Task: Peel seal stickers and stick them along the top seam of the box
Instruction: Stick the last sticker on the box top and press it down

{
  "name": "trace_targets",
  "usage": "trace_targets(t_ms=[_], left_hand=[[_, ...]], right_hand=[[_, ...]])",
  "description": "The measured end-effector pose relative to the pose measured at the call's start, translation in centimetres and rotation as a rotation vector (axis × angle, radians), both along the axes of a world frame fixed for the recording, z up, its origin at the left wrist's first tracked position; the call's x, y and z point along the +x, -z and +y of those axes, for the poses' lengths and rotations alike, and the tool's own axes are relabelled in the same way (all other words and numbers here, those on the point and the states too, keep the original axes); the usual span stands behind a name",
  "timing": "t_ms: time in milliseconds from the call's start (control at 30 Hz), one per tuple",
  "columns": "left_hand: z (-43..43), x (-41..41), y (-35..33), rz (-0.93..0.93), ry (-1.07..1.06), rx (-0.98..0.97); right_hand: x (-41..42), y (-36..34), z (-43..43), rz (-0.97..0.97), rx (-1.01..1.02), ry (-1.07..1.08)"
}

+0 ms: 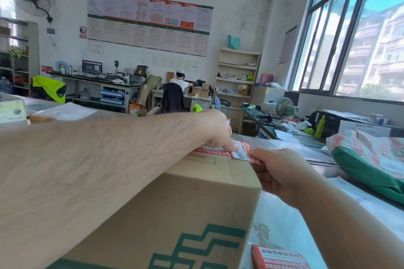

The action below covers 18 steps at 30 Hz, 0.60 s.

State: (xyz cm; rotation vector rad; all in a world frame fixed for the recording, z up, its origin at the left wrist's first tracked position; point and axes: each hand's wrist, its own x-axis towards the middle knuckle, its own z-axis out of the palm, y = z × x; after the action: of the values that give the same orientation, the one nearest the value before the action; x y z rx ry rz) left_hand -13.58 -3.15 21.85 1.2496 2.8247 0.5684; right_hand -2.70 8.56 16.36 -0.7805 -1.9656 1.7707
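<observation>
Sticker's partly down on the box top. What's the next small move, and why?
Probably lower the right hand, folding the free end of the seal sticker over the box edge. The left hand pins the rest to the top, while the pinched end overhangs the edge.

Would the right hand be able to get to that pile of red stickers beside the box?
Probably yes: the pile lies uncovered on the table on that side, though the right hand is pinching a sticker.
</observation>
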Motion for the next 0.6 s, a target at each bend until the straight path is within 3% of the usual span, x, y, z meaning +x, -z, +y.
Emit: trace_targets(t_ms=[267, 400, 600], left_hand=[[-0.5, 0.8, 0.1, 0.096, 0.180, -0.148], [-0.9, 0.5, 0.3, 0.059, 0.206, -0.152], [-0.9, 0.1, 0.6, 0.083, 0.195, -0.165]], right_hand=[[0.0, 0.3, 0.2, -0.018, -0.050, -0.012], [0.2, 1.8, 0.5, -0.013, -0.117, -0.081], [-1.2, 4.5, 0.8, 0.077, -0.355, -0.130]])
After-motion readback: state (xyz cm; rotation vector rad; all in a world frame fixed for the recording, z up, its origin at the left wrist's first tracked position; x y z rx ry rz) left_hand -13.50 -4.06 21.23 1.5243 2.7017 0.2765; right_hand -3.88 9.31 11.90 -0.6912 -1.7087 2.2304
